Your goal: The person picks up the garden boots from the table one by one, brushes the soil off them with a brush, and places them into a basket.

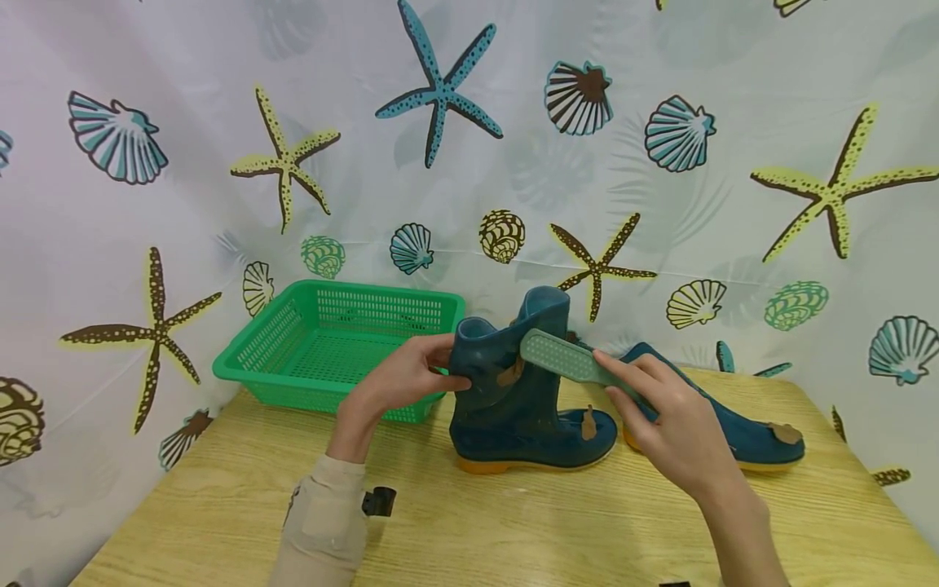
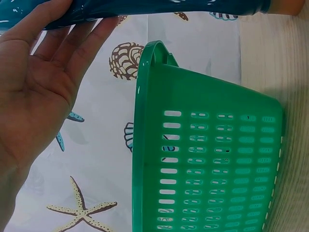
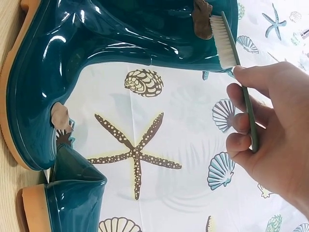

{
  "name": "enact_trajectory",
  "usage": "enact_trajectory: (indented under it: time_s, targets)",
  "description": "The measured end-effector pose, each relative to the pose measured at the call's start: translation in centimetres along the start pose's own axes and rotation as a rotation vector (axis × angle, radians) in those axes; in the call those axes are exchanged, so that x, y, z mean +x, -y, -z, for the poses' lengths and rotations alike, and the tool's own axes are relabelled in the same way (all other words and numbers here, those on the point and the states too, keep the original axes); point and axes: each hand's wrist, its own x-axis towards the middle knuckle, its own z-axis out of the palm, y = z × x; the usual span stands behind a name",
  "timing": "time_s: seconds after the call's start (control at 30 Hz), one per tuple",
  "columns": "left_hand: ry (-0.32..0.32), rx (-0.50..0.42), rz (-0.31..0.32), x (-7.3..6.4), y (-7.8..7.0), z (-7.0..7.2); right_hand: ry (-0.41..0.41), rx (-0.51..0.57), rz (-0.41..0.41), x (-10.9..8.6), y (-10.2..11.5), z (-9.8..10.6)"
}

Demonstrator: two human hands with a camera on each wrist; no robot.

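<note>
A dark teal rubber boot (image 1: 506,416) with a tan sole stands upright on the table, toe to the right. My left hand (image 1: 411,371) grips the back of its shaft, thumb on the near side and fingers behind. With my right hand (image 1: 671,416) I hold a grey-green scrub brush (image 1: 561,356) by its handle. In the right wrist view the white bristles (image 3: 223,41) face the shaft beside a brown smear (image 3: 203,19). Another brown patch (image 3: 61,117) sits on the boot's toe.
A second teal boot (image 1: 756,436) lies to the right, brown patch on its toe. Behind my left hand stands a green plastic basket (image 1: 337,385) with slotted sides. A white curtain (image 1: 513,179) printed with starfish and shells hangs behind the wood-grain table (image 1: 513,530).
</note>
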Motion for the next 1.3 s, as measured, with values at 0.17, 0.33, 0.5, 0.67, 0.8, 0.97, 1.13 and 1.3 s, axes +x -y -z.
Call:
enact_trajectory:
  time_s: [0.17, 0.33, 0.5, 0.67, 0.8, 0.97, 1.13, 1.3]
  targets:
    - [0.001, -0.009, -0.01, 0.1, 0.0, 0.0, 0.037, 0.017, -0.01, -0.1, 0.1, 0.2]
    - [-0.013, -0.015, -0.007, -0.1, 0.0, 0.1, 0.075, 0.049, -0.012, -0.1, 0.0, 0.4]
    - [-0.016, -0.013, 0.01, -0.2, 0.2, 0.1, 0.112, 0.055, -0.012, -0.2, -0.1, 0.4]
    - [-0.029, -0.007, 0.027, -0.2, 0.4, 0.0, 0.149, 0.013, 0.001, -0.3, -0.2, 0.4]
    - [-0.031, -0.008, 0.024, -0.2, 0.4, 0.1, 0.177, -0.008, 0.018, -0.4, -0.4, 0.4]
    - [-0.024, -0.014, 0.015, -0.1, 0.1, 0.2, 0.175, 0.007, 0.026, -0.3, -0.6, 0.9]
    - [-0.025, -0.01, 0.012, -0.1, 0.1, 0.2, 0.144, 0.018, 0.033, -0.4, -0.8, 1.4]
    - [-0.012, -0.026, 0.011, -0.2, 0.1, 0.2, 0.108, 0.021, 0.045, -0.5, -0.9, 1.5]
